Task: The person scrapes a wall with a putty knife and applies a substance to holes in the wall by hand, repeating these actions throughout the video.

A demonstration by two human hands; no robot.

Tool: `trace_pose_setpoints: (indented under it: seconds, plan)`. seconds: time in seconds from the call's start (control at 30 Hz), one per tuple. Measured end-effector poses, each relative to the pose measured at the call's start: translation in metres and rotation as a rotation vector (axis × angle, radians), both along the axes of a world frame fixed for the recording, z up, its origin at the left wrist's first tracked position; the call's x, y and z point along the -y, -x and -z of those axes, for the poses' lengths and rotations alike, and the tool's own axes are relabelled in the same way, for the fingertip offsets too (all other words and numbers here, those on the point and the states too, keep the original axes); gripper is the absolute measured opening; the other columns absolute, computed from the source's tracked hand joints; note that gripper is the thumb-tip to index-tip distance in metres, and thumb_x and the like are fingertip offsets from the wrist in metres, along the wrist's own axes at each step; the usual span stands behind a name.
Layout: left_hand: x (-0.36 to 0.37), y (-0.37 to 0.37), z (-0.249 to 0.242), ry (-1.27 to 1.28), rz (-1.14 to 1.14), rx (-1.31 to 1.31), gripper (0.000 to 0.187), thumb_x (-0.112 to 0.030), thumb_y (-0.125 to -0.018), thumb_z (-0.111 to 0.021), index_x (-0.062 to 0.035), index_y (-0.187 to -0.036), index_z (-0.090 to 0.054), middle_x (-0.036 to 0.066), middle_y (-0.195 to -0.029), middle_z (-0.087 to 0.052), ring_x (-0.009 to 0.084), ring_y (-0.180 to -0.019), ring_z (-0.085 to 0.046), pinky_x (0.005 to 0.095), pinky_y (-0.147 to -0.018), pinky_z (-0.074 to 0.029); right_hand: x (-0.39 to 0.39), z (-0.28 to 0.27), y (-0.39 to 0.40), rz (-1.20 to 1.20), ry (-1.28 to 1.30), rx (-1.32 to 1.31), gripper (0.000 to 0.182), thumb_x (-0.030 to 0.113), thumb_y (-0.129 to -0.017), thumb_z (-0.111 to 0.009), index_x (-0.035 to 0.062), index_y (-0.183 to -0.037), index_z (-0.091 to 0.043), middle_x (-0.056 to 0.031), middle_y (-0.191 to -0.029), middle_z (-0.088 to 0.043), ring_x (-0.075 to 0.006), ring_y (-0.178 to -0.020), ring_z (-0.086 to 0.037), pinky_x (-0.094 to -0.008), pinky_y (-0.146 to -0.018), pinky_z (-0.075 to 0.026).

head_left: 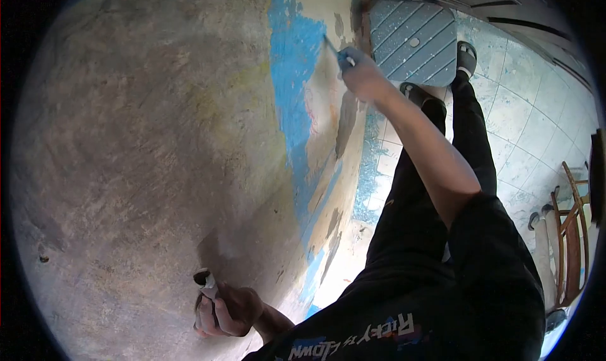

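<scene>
My right hand (364,77) is closed around the handle of a scraper (333,48). The scraper's thin blade meets the wall at the right border of a patch of blue paint (293,51). Lower down, my left hand (224,310) is in front of the bare grey-brown wall (139,159), fingers wrapped round a short whitish tube-like piece (207,283) with a dark open end. I cannot make out what this piece is. Ragged blue paint runs down the wall between bare plaster and a cream-coloured strip.
A grey ribbed plastic platform (413,39), speckled with flakes, stands by the wall near my feet. Pale floor tiles (517,114) carry bluish debris along the wall's base. At the right are a wooden chair (573,234) and another person's legs (548,260).
</scene>
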State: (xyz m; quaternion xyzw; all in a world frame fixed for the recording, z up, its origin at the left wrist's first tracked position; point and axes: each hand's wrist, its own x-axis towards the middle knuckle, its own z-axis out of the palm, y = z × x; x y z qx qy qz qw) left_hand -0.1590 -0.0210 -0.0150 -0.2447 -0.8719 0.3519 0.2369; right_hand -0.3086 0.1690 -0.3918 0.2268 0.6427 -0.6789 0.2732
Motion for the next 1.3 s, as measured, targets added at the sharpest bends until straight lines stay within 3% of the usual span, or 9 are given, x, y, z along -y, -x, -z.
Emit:
trace_pose_setpoints:
  seconds: [0.1,0.2,0.37,0.47,0.63,0.73,1.03,1.17,1.3]
  plan:
    - [0.001,0.001,0.001,-0.024,0.005,0.005,0.028,-0.006,-0.089,-0.076,-0.0101,-0.111,-0.060,0.009,-0.101,-0.065,0.0240,-0.087,-0.061,0.0385,-0.078,-0.044,0.005,0.013,0.003,0.034,0.033,0.027,0.022,0.017,-0.096,-0.053,0.0067,-0.111,-0.065,-0.0259,-0.095,-0.071,-0.0427,-0.089,-0.070,-0.0472,-0.077,-0.053]
    - [-0.003,0.004,0.000,-0.019,0.006,0.023,0.029,-0.005,-0.088,-0.077,-0.0102,-0.111,-0.060,0.009,-0.102,-0.064,0.0235,-0.088,-0.061,0.0383,-0.079,-0.044,0.009,-0.018,-0.028,0.007,0.006,-0.119,0.018,0.018,-0.101,-0.051,0.0075,-0.113,-0.061,-0.0094,-0.080,-0.062,-0.0186,-0.067,-0.058,-0.0365,-0.060,-0.046]
    - [0.000,0.000,0.000,-0.036,-0.014,0.015,0.029,-0.004,-0.089,-0.076,-0.0108,-0.112,-0.059,0.009,-0.102,-0.064,0.0232,-0.088,-0.061,0.0391,-0.080,-0.043,-0.003,0.010,0.004,-0.008,0.136,0.142,0.018,0.019,-0.105,-0.048,0.0084,-0.109,-0.061,-0.0054,-0.075,-0.057,-0.0150,-0.064,-0.052,-0.0354,-0.059,-0.042]
    - [-0.001,0.003,0.003,-0.021,-0.003,-0.014,0.029,-0.003,-0.089,-0.075,-0.0105,-0.112,-0.059,0.009,-0.101,-0.064,0.0231,-0.088,-0.061,0.0389,-0.079,-0.043,-0.004,0.003,-0.001,-0.040,0.081,0.049,0.020,0.016,-0.096,-0.053,0.0040,-0.109,-0.063,-0.0274,-0.097,-0.069,-0.0430,-0.091,-0.068,-0.0464,-0.080,-0.051]
    - [-0.003,0.005,0.002,-0.035,0.008,0.029,0.028,-0.002,-0.090,-0.074,-0.0097,-0.112,-0.059,0.009,-0.101,-0.064,0.0234,-0.088,-0.061,0.0388,-0.079,-0.043,0.001,-0.027,-0.030,-0.057,0.068,-0.028,0.020,0.019,-0.100,-0.052,0.0079,-0.114,-0.061,-0.0297,-0.098,-0.068,-0.0455,-0.096,-0.067,-0.0471,-0.085,-0.051]
    - [0.001,0.001,0.002,-0.049,-0.002,0.017,0.029,-0.004,-0.090,-0.075,-0.0097,-0.112,-0.059,0.009,-0.101,-0.064,0.0238,-0.087,-0.061,0.0401,-0.080,-0.042,-0.003,0.033,0.003,-0.056,0.174,0.151,0.016,0.019,-0.104,-0.054,0.0099,-0.115,-0.059,-0.0089,-0.076,-0.056,-0.0160,-0.069,-0.055,-0.0329,-0.063,-0.043]
    - [-0.001,0.002,0.002,-0.022,-0.004,0.012,0.027,-0.008,-0.090,-0.075,-0.0089,-0.112,-0.058,0.009,-0.100,-0.063,0.0237,-0.087,-0.061,0.0401,-0.078,-0.043,0.019,0.015,-0.026,0.103,-0.019,-0.240,0.013,0.022,-0.103,-0.052,0.0160,-0.111,-0.059,-0.0026,-0.071,-0.050,-0.0115,-0.051,-0.041,-0.0303,-0.042,-0.029]
    - [0.000,0.003,0.003,-0.024,0.004,-0.017,0.027,-0.008,-0.091,-0.075,-0.0095,-0.112,-0.058,0.009,-0.099,-0.063,0.0235,-0.086,-0.061,0.0412,-0.078,-0.042,-0.007,0.029,0.024,0.087,0.231,0.307,0.012,0.023,-0.104,-0.052,0.0144,-0.109,-0.059,-0.0038,-0.074,-0.054,-0.0120,-0.054,-0.048,-0.0327,-0.044,-0.031]
    - [-0.001,0.003,0.003,0.029,-0.022,-0.039,0.026,-0.006,-0.091,-0.074,-0.0091,-0.111,-0.058,0.009,-0.099,-0.064,0.0232,-0.085,-0.061,0.0409,-0.079,-0.042,-0.006,-0.037,-0.012,-0.007,0.178,0.089,0.017,0.020,-0.101,-0.053,0.0083,-0.111,-0.060,-0.0231,-0.093,-0.066,-0.0335,-0.097,-0.066,-0.0440,-0.087,-0.049]
